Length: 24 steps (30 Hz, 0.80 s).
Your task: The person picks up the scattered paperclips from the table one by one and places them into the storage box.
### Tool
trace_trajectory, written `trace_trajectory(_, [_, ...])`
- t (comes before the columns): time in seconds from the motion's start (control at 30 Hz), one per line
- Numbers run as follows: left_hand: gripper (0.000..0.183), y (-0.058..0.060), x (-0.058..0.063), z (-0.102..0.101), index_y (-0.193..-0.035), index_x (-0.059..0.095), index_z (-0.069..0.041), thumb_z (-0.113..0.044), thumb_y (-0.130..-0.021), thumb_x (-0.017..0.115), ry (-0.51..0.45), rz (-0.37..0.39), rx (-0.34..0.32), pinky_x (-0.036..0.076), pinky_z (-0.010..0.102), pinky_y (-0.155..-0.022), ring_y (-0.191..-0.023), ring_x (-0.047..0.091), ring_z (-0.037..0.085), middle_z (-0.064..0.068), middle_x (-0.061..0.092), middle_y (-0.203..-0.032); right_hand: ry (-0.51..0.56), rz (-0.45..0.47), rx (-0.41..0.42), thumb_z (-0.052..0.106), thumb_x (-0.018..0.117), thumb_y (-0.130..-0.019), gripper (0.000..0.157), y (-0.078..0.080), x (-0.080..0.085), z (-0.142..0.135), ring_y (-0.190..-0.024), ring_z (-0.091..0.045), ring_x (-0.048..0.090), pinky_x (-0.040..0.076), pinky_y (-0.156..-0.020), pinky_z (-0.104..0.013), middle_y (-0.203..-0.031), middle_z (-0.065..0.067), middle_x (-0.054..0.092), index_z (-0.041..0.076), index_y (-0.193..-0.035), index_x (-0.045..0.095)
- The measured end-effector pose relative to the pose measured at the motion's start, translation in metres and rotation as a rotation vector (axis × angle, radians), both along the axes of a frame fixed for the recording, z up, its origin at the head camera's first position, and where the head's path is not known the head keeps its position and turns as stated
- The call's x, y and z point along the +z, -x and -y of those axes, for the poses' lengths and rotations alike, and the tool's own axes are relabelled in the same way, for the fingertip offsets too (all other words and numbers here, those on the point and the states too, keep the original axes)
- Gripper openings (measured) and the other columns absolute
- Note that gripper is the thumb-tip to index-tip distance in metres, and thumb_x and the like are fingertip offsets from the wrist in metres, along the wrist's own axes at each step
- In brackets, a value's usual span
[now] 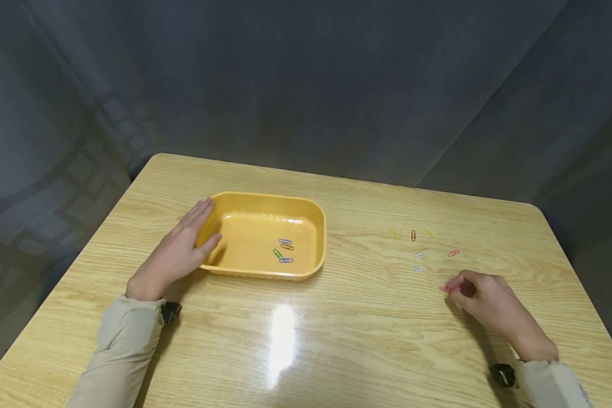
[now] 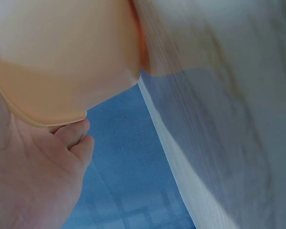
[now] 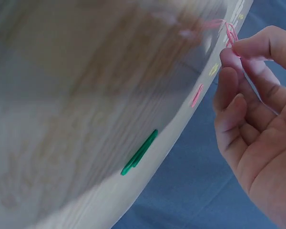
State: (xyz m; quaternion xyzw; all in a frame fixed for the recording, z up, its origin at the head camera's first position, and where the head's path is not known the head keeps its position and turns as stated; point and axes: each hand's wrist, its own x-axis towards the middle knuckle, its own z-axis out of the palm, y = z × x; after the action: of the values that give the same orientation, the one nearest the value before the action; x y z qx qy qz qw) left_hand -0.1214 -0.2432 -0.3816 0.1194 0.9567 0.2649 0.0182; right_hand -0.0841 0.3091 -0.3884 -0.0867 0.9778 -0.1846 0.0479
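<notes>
Fingers [image 1: 462, 277] of the right hand [image 1: 496, 303] are pinching one pink paperclip [image 1: 444, 289], the outstretched left hand [image 1: 175, 253] touching one tray [image 1: 250, 226] holding four clips [image 1: 287, 247]

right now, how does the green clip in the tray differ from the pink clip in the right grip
The green clip lies inside the yellow tray; the pink clip is outside it. Nothing holds the green clip; the pink clip is pinched in the right grip. Both are looped paper clips.
</notes>
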Motion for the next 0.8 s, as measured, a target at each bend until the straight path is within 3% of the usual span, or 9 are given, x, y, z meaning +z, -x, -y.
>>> trace_trajectory(0.47, [0.073, 0.000, 0.000, 0.000, -0.157, 0.017, 0.001, -0.028, -0.102, 0.054, -0.001, 0.003, 0.002, 0.014, 0.055, -0.125, -0.155, 0.010, 0.035, 0.018, 0.013, -0.166, -0.003, 0.080, 0.047, 0.005, 0.075, -0.084, 0.012, 0.002, -0.002, 0.001, -0.065, 0.002, 0.053, 0.045, -0.054, -0.019, -0.081, 0.002, 0.071, 0.004, -0.096, 0.076])
trace_trajectory(0.8, [0.074, 0.000, 0.002, 0.000, -0.158, 0.015, -0.001, -0.029, -0.102, 0.054, 0.004, 0.021, 0.009, 0.014, 0.055, -0.125, -0.155, 0.008, 0.033, 0.017, 0.011, -0.167, 0.072, -0.051, 0.080, 0.005, 0.074, -0.086, 0.012, 0.001, 0.005, 0.014, -0.068, 0.006, 0.057, 0.047, -0.054, -0.018, -0.091, -0.003, 0.077, 0.011, -0.096, 0.078])
